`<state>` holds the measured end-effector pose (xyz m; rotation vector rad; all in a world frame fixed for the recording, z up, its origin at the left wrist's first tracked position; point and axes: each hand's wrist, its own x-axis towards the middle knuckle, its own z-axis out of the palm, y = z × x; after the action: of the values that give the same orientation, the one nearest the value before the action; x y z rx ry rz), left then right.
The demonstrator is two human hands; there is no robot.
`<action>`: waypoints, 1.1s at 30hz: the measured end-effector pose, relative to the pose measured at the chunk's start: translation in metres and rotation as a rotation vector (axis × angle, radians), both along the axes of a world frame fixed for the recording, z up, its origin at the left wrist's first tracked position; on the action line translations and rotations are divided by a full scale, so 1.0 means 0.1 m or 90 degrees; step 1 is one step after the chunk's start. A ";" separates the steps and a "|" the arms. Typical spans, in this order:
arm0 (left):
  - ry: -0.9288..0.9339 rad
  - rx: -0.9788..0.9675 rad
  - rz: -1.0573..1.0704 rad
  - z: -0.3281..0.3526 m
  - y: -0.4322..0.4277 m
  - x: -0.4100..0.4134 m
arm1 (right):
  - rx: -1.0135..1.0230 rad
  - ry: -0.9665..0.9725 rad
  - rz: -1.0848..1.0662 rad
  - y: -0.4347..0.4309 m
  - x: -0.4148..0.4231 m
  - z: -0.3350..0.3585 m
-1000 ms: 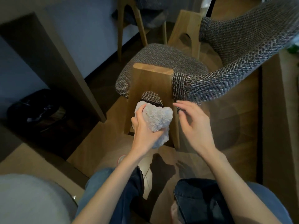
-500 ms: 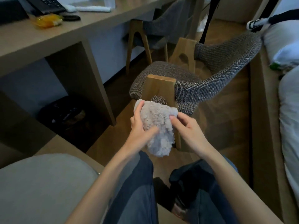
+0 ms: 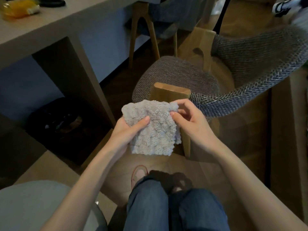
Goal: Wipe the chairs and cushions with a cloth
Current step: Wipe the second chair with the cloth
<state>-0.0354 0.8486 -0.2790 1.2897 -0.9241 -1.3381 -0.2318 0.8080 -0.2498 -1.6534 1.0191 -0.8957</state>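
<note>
Holding fluffy grey cloth (image 3: 155, 130) spread open at frame centre. Gripped at its 8 o'clock edge by left hand (image 3: 127, 132), thumb on top; pinched at its 2 o'clock corner by right hand (image 3: 191, 121). Just behind, at 12: wooden post (image 3: 171, 93) of woven grey chair (image 3: 260, 64), curving off toward 2. Desk (image 3: 55, 19) at 10.
</note>
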 end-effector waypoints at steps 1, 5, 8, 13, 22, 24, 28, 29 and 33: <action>-0.017 -0.003 0.004 0.00 -0.19 0.05 | -0.005 0.013 -0.011 -0.20 0.04 -0.01; -0.100 -0.008 -0.005 0.19 -0.83 0.23 | -0.061 0.055 -0.080 -0.86 0.23 0.04; -0.155 0.009 0.032 0.43 -1.02 0.45 | -0.098 0.138 -0.126 -1.12 0.33 0.17; -0.254 0.050 0.091 0.91 -1.00 0.73 | -0.035 0.289 -0.100 -1.22 0.37 0.57; -0.436 0.112 0.018 1.45 -1.30 1.12 | 0.112 0.362 -0.038 -1.27 0.56 1.26; -0.447 0.141 -0.007 1.37 -1.48 1.26 | 0.108 0.376 -0.064 -1.32 0.69 1.24; -0.441 0.191 -0.092 1.11 -1.94 1.56 | 0.158 0.405 -0.109 -1.50 1.05 1.08; -0.437 0.199 -0.114 1.04 -2.08 1.63 | 0.169 0.409 -0.129 -1.56 1.17 1.03; -0.409 0.202 -0.212 0.73 -2.65 1.85 | 0.226 0.425 -0.193 -1.88 1.68 0.79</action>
<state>0.1492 0.5837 -0.2064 1.9368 -1.4561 -1.3783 -0.0635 0.6203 -0.1708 -1.5332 1.8052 -0.2966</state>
